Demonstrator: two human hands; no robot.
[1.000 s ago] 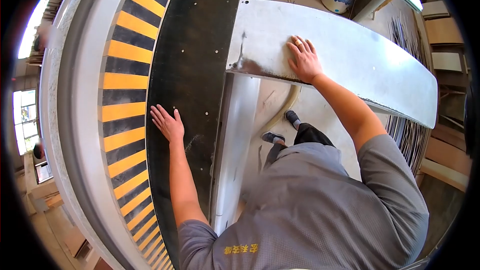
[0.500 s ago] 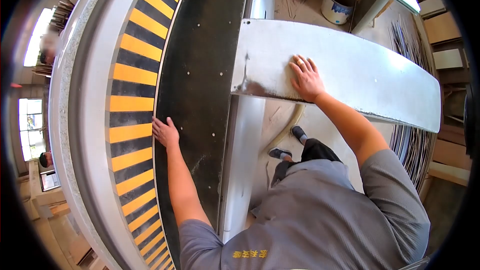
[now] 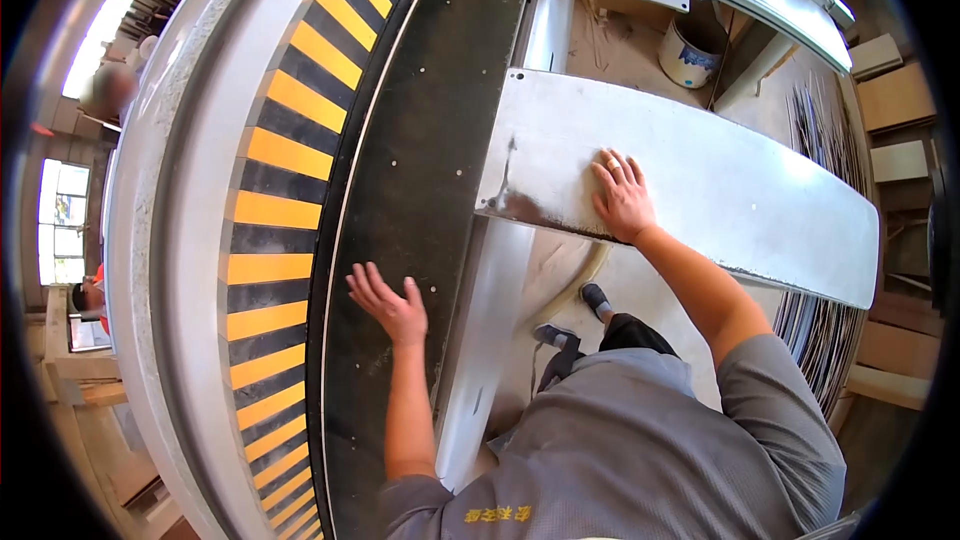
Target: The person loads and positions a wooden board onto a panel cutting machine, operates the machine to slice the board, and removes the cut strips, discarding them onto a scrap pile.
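Each grip wide, the left hand (image 3: 398,318) best stays clear of the striped edge (image 3: 270,269) at nine o'clock, the right hand (image 3: 629,212) flat on the metal panel (image 3: 760,190).

Bucket (image 3: 690,58): whitish, blue markings on its side, over there beyond the floor hose
Hose (image 3: 568,290): tan, curving across the pale floor (image 3: 675,305)
Strips (image 3: 815,345): long, thin, bundled close together
Boards (image 3: 897,100): brown and pale, beside the strips
Window (image 3: 63,225): bright, across the room
Co-worker (image 3: 90,297): partly hidden, touch of red-orange showing
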